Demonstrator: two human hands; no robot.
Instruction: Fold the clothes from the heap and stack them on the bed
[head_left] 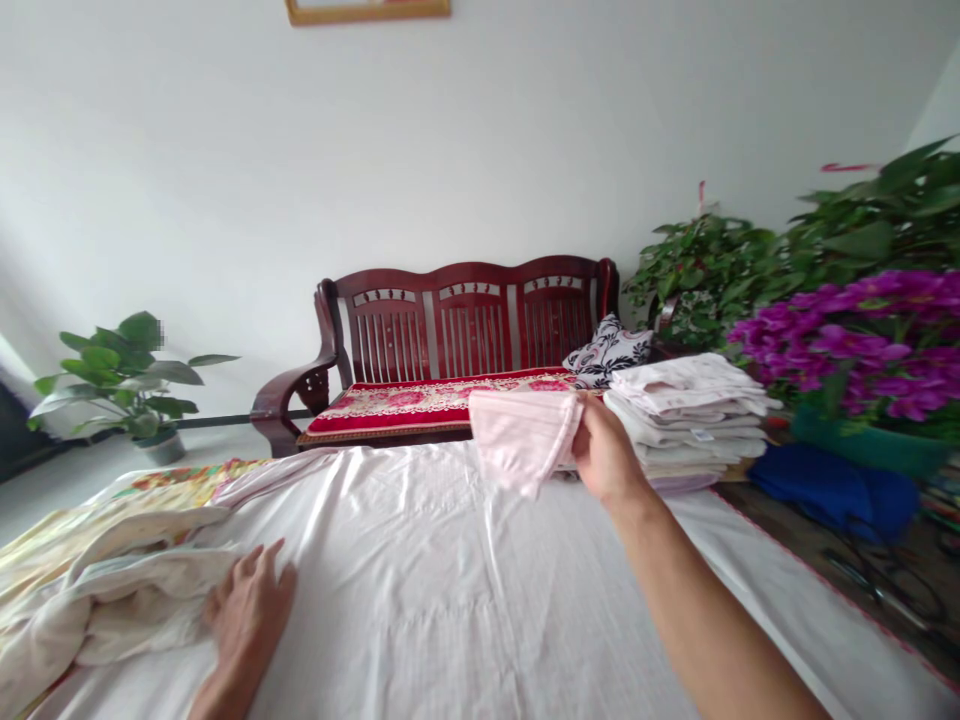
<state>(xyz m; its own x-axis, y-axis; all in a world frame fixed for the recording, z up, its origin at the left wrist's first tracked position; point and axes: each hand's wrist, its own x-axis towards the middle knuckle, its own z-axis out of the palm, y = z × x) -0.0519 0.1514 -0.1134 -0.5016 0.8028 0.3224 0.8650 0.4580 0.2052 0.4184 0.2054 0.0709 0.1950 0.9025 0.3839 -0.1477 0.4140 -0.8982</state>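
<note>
My right hand [606, 450] is closed on one edge of a small pale pink cloth [521, 435], folded and held up above the far side of the table. What kind of garment it is, I cannot tell. My left hand [251, 600] lies with fingers apart beside a crumpled pile of cream clothes [142, 590] on the left, its fingertips close to the fabric. A white cloth [420, 570] with creases covers the table. Just right of my right hand stands a stack of folded white clothes [686, 420].
Behind the table is a dark red wooden bench [465, 320] with a patterned cushion [611, 350]. A potted plant [142, 380] stands at the left. Purple flowers [862, 340] and a blue cloth [832, 485] are on the right.
</note>
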